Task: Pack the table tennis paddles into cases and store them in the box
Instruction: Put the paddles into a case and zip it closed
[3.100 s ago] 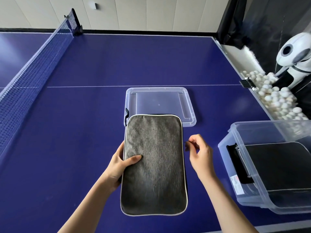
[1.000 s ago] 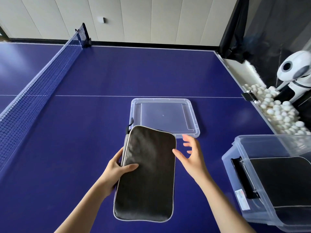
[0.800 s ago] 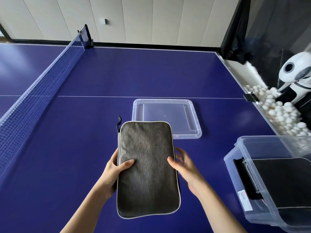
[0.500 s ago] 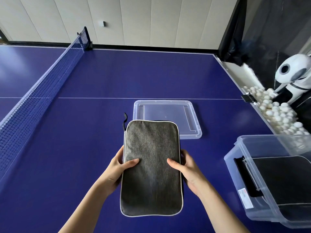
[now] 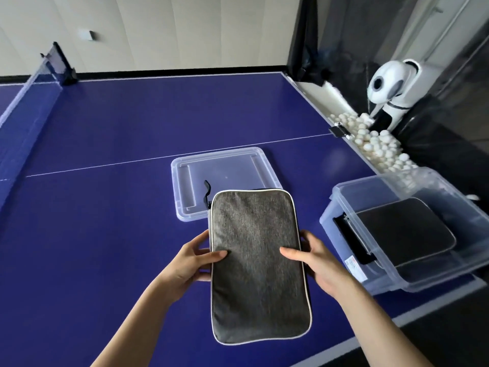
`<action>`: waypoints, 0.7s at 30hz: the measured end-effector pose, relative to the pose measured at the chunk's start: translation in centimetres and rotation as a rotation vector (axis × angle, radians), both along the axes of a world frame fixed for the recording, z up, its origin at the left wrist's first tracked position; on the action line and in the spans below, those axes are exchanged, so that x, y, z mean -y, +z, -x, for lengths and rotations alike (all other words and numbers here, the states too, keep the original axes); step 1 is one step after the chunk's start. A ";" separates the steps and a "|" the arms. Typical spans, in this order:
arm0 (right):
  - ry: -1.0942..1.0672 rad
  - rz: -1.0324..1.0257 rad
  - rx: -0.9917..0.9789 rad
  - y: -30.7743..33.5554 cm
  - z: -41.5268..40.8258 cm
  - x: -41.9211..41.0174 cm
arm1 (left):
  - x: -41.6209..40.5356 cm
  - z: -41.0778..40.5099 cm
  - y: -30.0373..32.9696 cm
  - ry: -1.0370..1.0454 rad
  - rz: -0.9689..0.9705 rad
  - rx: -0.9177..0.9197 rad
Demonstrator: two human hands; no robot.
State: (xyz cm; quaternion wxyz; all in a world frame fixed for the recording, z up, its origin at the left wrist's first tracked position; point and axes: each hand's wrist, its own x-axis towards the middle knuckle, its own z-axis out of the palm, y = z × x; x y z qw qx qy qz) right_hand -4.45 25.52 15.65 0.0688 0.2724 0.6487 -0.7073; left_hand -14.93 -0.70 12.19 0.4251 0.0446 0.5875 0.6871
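A grey fabric paddle case [image 5: 256, 266] with white piping is held flat above the blue table, long side running away from me. My left hand [image 5: 190, 263] grips its left edge, thumb on top. My right hand [image 5: 317, 263] grips the right edge the same way. A black zipper pull [image 5: 205, 193] sticks out at the case's far left corner. The clear plastic box [image 5: 341, 226] stands at the right with another grey case [image 5: 404, 231] lying inside it. No bare paddle is visible.
The box's clear lid [image 5: 225, 168] lies flat on the table [image 5: 105, 221] just beyond the held case. The net [image 5: 23, 112] runs along the left. Off the right edge are a trough of white balls [image 5: 378, 144] and a white ball machine [image 5: 391, 86].
My right hand came in from beside the case and took hold of its right edge. The case levelled out from a tilt and shifted slightly right, toward the box.
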 end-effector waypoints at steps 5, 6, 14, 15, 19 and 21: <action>-0.068 0.004 -0.035 1.2 -2.3 -2.3 | -3.0 -0.2 1.4 -0.061 -0.007 -0.048; -0.078 0.007 -0.049 1.5 -2.8 -2.9 | -3.7 -0.3 1.8 -0.072 -0.006 -0.061; -0.150 0.044 -0.216 3.9 -6.9 -9.9 | -11.8 -3.0 5.2 -0.107 -0.036 -0.176; -0.159 0.045 -0.234 4.2 -7.7 -11.1 | -13.1 -3.6 5.6 -0.107 -0.039 -0.187; -0.168 0.014 -0.272 5.4 -11.2 -16.8 | -18.9 -6.7 6.9 -0.116 -0.066 -0.224; -0.161 0.011 -0.291 6.0 -13.1 -19.8 | -22.0 -8.4 7.6 -0.122 -0.077 -0.245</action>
